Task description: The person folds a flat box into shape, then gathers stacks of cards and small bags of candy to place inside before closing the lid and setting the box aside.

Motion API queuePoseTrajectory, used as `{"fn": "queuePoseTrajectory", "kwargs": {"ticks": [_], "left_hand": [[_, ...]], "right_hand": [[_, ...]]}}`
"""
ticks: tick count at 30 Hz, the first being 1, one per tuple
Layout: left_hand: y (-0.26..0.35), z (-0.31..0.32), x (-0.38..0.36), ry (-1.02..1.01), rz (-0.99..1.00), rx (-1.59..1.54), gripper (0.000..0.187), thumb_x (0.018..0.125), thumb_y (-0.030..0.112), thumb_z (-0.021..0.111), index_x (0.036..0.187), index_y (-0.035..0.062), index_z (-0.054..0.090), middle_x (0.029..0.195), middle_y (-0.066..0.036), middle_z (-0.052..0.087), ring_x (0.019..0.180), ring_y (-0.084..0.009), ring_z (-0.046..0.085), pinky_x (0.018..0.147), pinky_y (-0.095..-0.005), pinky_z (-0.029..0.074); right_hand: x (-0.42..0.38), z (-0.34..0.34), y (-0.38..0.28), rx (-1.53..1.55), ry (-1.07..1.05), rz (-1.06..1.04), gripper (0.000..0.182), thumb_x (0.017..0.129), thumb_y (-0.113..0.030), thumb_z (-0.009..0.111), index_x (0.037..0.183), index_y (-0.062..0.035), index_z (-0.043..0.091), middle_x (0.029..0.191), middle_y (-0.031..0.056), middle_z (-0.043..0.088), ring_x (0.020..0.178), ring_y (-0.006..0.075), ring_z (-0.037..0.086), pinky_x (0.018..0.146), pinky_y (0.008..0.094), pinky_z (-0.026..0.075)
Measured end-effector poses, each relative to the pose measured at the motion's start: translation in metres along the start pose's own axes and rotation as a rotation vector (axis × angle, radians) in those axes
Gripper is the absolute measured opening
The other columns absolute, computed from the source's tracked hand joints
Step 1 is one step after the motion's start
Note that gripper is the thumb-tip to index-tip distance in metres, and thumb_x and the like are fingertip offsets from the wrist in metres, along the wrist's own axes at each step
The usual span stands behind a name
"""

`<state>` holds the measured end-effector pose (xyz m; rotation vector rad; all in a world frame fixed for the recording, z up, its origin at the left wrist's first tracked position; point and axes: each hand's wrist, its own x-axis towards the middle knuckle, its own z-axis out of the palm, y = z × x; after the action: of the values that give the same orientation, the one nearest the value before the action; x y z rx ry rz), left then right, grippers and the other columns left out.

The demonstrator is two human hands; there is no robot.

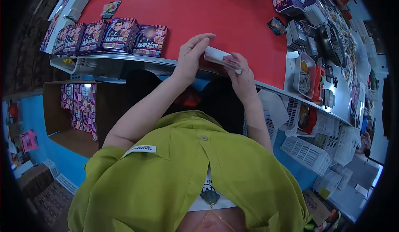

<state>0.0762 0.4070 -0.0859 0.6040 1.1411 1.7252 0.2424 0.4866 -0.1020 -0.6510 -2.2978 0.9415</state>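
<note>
My right hand [242,78] grips one end of a small stack of cards [217,55], with fingers over its printed side. The stack is tilted above the table's near edge and shows white with some pinkish print. Beside its other end is my left hand [192,58], fingers stretched out towards the right. Whether the left fingers touch the stack is hard to tell. Left of my hands, several purple and black printed boxes [150,40] stand in a row along the edge of the red table [187,11].
An open carton [70,142] with similar boxes stands low at the left. Card stacks [296,34], a round metal bowl [332,44] and a white tray [304,76] occupy the right side. Small colourful packets [110,9] lie on the table. White plastic baskets [305,153] are below right.
</note>
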Motion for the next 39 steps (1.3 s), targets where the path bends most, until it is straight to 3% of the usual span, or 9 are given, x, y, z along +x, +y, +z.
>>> {"fn": "queuePoseTrajectory", "kwargs": {"ticks": [2, 8, 11, 17, 18, 20, 22, 25, 39], "left_hand": [[0.0, -0.006, -0.004, -0.192, 0.203, 0.12, 0.034, 0.097, 0.022, 0.042, 0.118, -0.0011, 0.054, 0.11, -0.012, 0.06, 0.111, -0.0197, 0.052, 0.096, -0.0325, 0.041], [0.002, 0.003, 0.001, -0.117, 0.114, 0.152, 0.028, 0.093, 0.014, 0.044, 0.111, -0.0017, 0.06, 0.107, -0.01, 0.062, 0.102, -0.0158, 0.055, 0.094, -0.0298, 0.04], [0.016, 0.004, 0.013, -0.133, -0.047, 0.046, 0.026, 0.088, 0.007, 0.047, 0.107, -0.0016, 0.062, 0.1, -0.009, 0.064, 0.097, -0.0152, 0.057, 0.094, -0.0297, 0.04], [0.012, -0.004, 0.027, -0.295, -0.071, 0.018, 0.026, 0.084, 0.002, 0.053, 0.108, 0.0005, 0.063, 0.102, -0.008, 0.065, 0.101, -0.0159, 0.058, 0.089, -0.0287, 0.046], [0.01, -0.008, 0.025, -0.291, -0.074, 0.018, 0.026, 0.084, 0.002, 0.053, 0.108, 0.0005, 0.063, 0.102, -0.008, 0.065, 0.101, -0.0159, 0.058, 0.089, -0.0287, 0.046], [0.016, -0.01, 0.022, -0.332, 0.313, 0.365, 0.027, 0.085, 0.003, 0.057, 0.112, 0.003, 0.063, 0.11, -0.009, 0.063, 0.106, -0.0189, 0.058, 0.09, -0.0309, 0.047], [0.019, -0.02, 0.024, -0.382, 0.522, 0.621, 0.027, 0.085, 0.009, 0.06, 0.111, 0.0045, 0.063, 0.11, -0.01, 0.063, 0.103, -0.0207, 0.06, 0.087, -0.0308, 0.049], [0.02, -0.026, 0.019, -0.438, 0.785, 0.969, 0.029, 0.084, 0.014, 0.063, 0.111, 0.006, 0.063, 0.11, -0.012, 0.062, 0.098, -0.0239, 0.062, 0.082, -0.0306, 0.051], [0.027, -0.015, 0.021, -0.355, 0.525, 0.786, 0.02, 0.081, 0.011, 0.065, 0.098, 0.0018, 0.068, 0.083, -0.01, 0.066, 0.076, -0.0221, 0.065, 0.068, -0.0287, 0.052]], "right_hand": [[0.013, -0.01, -0.007, 0.061, -0.049, 0.149, 0.037, 0.089, -0.012, 0.058, 0.122, 0.0003, 0.044, 0.11, 0.0179, 0.06, 0.106, 0.0312, 0.057, 0.092, 0.0387, 0.045], [0.019, -0.008, 0.001, 0.01, -0.123, 0.194, 0.047, 0.092, -0.022, 0.054, 0.13, -0.0025, 0.033, 0.104, 0.0188, 0.062, 0.103, 0.0345, 0.058, 0.088, 0.0408, 0.046], [0.016, -0.007, -0.004, 0.307, 0.051, 0.072, 0.048, 0.091, -0.016, 0.055, 0.132, -0.0015, 0.035, 0.112, 0.0157, 0.06, 0.111, 0.029, 0.054, 0.093, 0.0377, 0.043], [0.029, -0.012, -0.004, 1.163, 0.038, 0.34, 0.031, 0.086, -0.002, 0.056, 0.116, -0.0004, 0.058, 0.125, 0.0106, 0.052, 0.109, 0.0188, 0.053, 0.093, 0.0333, 0.042], [0.031, -0.009, -0.007, 0.961, 0.11, 0.22, 0.029, 0.086, -0.001, 0.056, 0.114, -0.0018, 0.059, 0.122, 0.0106, 0.054, 0.106, 0.0195, 0.054, 0.091, 0.033, 0.042], [0.031, -0.007, -0.008, 0.761, 0.173, 0.098, 0.027, 0.086, -0.001, 0.055, 0.113, -0.0031, 0.061, 0.118, 0.0106, 0.057, 0.103, 0.0202, 0.055, 0.09, 0.0326, 0.043], [0.024, -0.012, -0.005, -0.067, 0.17, -0.333, 0.028, 0.089, -0.006, 0.054, 0.116, -0.0006, 0.059, 0.116, 0.0142, 0.058, 0.101, 0.0243, 0.057, 0.09, 0.0327, 0.042], [0.022, -0.018, -0.008, -0.379, 0.155, -0.477, 0.027, 0.086, -0.013, 0.06, 0.112, -0.0064, 0.063, 0.109, 0.0106, 0.061, 0.094, 0.0235, 0.058, 0.085, 0.0339, 0.043], [0.033, -0.025, -0.019, -0.097, 0.103, -0.22, 0.022, 0.08, -0.015, 0.067, 0.101, -0.0099, 0.069, 0.093, 0.0027, 0.066, 0.084, 0.0169, 0.054, 0.079, 0.0288, 0.035]]}}
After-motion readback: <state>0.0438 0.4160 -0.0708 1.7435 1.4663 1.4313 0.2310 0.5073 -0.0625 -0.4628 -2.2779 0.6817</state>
